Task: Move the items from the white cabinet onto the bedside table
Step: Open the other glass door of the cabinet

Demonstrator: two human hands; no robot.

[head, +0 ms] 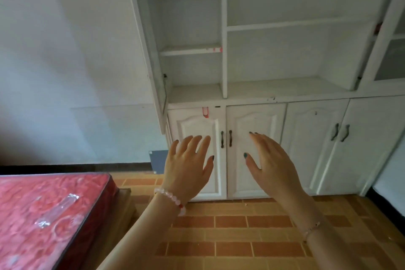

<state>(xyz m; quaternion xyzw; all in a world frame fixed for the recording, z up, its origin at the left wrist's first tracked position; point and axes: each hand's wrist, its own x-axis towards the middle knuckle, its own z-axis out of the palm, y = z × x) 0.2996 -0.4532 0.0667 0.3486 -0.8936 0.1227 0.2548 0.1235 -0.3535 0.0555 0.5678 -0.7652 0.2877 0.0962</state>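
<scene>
The white cabinet point(258, 98) fills the upper right of the head view. Its open upper shelves show no items on them, and its lower doors are closed. My left hand point(188, 164) is raised in front of the lower left door, fingers spread, holding nothing. My right hand point(269, 162) is held up beside it in front of the adjoining door, also open and holding nothing. Both hands are near the pair of dark door handles point(226, 139) without touching them. No bedside table is in view.
A red mattress point(48, 217) wrapped in plastic lies at the lower left. Orange brick-patterned floor tiles point(230, 237) run between it and the cabinet. A glass cabinet door point(153, 55) stands swung open at the left. A second pair of handles point(339, 132) sits further right.
</scene>
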